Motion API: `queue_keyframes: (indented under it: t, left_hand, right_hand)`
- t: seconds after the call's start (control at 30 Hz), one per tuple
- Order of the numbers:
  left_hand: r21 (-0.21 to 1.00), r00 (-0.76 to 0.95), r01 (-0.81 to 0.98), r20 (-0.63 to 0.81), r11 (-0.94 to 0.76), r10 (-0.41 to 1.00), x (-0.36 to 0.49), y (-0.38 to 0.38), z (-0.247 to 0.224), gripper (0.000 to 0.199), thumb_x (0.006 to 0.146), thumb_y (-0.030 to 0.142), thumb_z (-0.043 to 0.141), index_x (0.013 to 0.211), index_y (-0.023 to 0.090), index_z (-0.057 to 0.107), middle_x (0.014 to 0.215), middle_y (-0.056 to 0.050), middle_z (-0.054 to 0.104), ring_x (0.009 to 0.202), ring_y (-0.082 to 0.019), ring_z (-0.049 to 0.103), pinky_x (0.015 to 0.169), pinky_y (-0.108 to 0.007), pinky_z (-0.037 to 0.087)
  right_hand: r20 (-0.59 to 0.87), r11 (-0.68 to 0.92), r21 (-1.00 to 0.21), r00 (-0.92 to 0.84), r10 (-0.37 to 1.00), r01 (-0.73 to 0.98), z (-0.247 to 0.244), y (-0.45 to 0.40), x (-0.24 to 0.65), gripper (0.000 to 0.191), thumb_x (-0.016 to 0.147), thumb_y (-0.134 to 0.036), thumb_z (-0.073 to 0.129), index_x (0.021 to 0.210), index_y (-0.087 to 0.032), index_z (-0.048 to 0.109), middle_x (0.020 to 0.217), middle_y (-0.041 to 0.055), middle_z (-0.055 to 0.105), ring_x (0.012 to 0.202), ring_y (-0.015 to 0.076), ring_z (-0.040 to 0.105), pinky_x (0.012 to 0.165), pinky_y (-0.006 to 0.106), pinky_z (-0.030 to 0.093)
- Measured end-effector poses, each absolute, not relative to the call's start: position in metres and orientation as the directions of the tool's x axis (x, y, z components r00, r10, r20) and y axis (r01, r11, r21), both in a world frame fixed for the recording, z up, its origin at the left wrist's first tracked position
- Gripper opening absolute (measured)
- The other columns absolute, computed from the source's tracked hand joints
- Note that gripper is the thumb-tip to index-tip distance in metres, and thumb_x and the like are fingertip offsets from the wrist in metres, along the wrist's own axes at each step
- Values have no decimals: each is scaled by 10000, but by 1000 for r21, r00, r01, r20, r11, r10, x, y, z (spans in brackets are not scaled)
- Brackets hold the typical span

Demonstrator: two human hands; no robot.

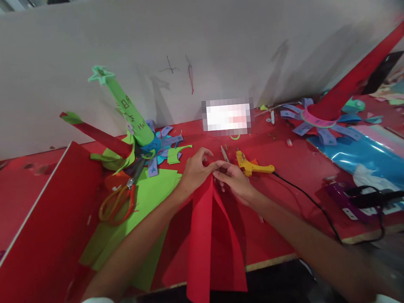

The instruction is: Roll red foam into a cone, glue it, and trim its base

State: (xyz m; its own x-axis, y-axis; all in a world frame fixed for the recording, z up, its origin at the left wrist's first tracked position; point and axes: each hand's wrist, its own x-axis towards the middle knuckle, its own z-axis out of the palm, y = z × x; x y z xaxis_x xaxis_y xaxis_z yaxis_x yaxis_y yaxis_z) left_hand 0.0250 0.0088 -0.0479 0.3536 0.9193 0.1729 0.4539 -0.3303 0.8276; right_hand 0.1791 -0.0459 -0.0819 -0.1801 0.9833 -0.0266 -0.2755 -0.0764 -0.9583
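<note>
A sheet of red paper (204,244), curled into a loose roll, hangs from both hands over the table's front edge. My left hand (198,170) pinches its narrow far end, thumb and index finger closed. Meeting it there, my right hand (235,179) grips the same end, its fingertips against the left ones. The lower end of the paper spreads apart. Just beyond my right hand lies a yellow glue gun (252,165) with a black cord. Orange-handled scissors (123,195) rest on green paper sheets (156,192) left of my left hand.
A green paper tube (128,108) with a star top stands at the back left, beside a red paper cone (99,136). Another red cone (360,71) leans at right. A purple power strip (345,198) and a blue plastic packet (366,157) lie right. A red board (44,238) stands left.
</note>
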Motion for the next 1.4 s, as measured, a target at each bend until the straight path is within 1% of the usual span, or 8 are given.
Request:
queue_keyframes:
  t: [0.23, 0.5, 0.6, 0.77, 0.93, 1.1, 1.3, 1.4]
  left_hand:
    - [822, 357, 472, 153, -319, 922, 26, 9, -53, 307, 891, 471, 717, 1005, 207, 609, 760, 18, 585, 700, -160, 532, 636, -288, 351]
    - [778, 395, 517, 153, -357, 906, 29, 4, -50, 328, 889, 510, 727, 994, 212, 641, 675, 43, 532, 627, -149, 492, 612, -295, 298]
    - [800, 425, 474, 159, -369, 891, 27, 8, -52, 316, 902, 493, 710, 1023, 208, 649, 755, 23, 592, 670, -151, 510, 643, -294, 338]
    - [866, 522, 349, 138, -359, 842, 18, 21, -50, 223, 896, 340, 669, 1075, 209, 642, 906, -10, 665, 770, -157, 579, 722, -292, 430]
    - [924, 621, 252, 74, -288, 780, 4, 26, -34, 282, 846, 289, 686, 1115, 210, 661, 1216, -81, 689, 900, -164, 631, 799, -301, 483]
    - [920, 606, 288, 39, -265, 795, -3, 30, -29, 360, 817, 303, 725, 1159, 207, 663, 1156, -73, 705, 822, -151, 615, 746, -290, 486]
    - [816, 567, 363, 188, -449, 802, -1, 33, -39, 337, 820, 275, 744, 1146, 223, 676, 1166, -66, 728, 1056, -223, 658, 960, -374, 489]
    - [809, 595, 358, 186, -466, 782, 2, 30, -41, 314, 837, 266, 731, 1144, 231, 678, 1154, -64, 735, 1064, -227, 674, 971, -375, 501]
  right_hand:
    - [-21, -47, -986, -159, 987, -162, -83, -44, 179, 290, 805, -463, 777, 881, -221, 634, 650, -55, 537, 515, 101, 463, 442, 236, 406]
    - [-53, -78, -977, -130, 990, -197, -84, -45, 179, 231, 810, -398, 719, 765, -223, 576, 643, -55, 530, 510, 96, 451, 443, 233, 368]
    - [-50, -73, -977, -116, 992, -202, -83, -45, 179, 213, 803, -388, 717, 774, -221, 588, 646, -52, 543, 512, 98, 453, 459, 238, 359]
    - [-47, -60, -972, -63, 997, -228, -84, -43, 180, 201, 808, -403, 729, 824, -227, 633, 658, -52, 548, 541, 102, 456, 511, 248, 348]
    - [-40, -40, -968, -9, 999, -249, -87, -42, 179, 208, 805, -402, 739, 797, -234, 617, 661, -53, 532, 552, 103, 455, 521, 246, 341]
    - [-35, -34, -972, -1, 999, -233, -85, -43, 179, 225, 811, -419, 729, 800, -235, 599, 628, -62, 505, 529, 100, 454, 498, 238, 351]
    - [-129, -141, -931, -58, 990, -338, -81, -45, 181, 336, 790, -503, 754, 788, -238, 548, 649, -51, 521, 497, 97, 453, 439, 236, 344]
    - [-144, -146, -922, -33, 989, -359, -82, -44, 181, 439, 799, -639, 727, 795, -251, 521, 669, -36, 510, 515, 117, 460, 445, 262, 351]
